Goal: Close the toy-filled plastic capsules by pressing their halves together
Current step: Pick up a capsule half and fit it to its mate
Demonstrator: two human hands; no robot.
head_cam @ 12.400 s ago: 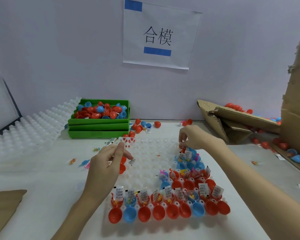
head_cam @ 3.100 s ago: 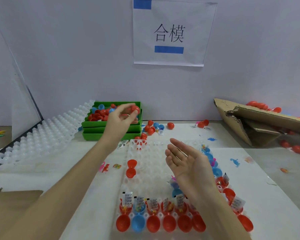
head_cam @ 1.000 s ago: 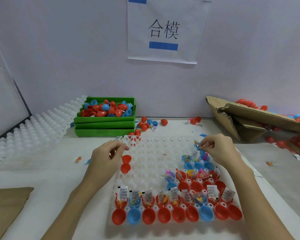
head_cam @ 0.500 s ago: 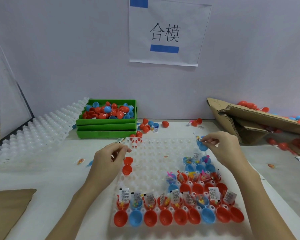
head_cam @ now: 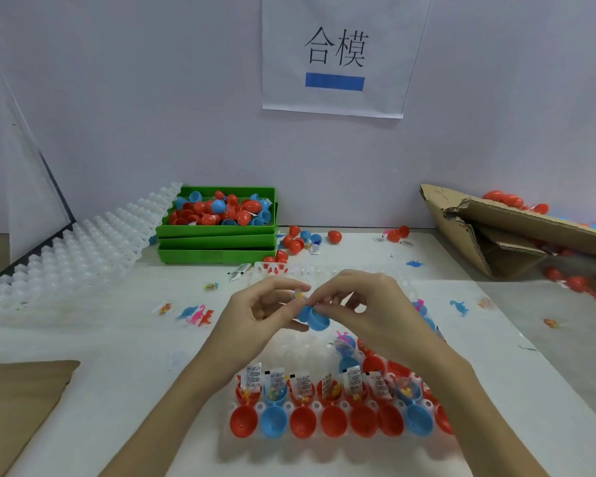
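Both hands meet above the clear tray. The right hand pinches a blue capsule half between thumb and forefinger; the left hand pinches a small toy packet just above it. Nearer the person, rows of red and blue capsule halves sit in the tray on the tabletop, and a green bin stands at the back.

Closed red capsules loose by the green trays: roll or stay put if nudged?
Probably roll: the loose red capsules are smooth and egg-shaped on the flat white table. Likely light, being thin plastic shells. Glossy surface suggests slippery, so a pinch could squirt one sideways toward the green trays.
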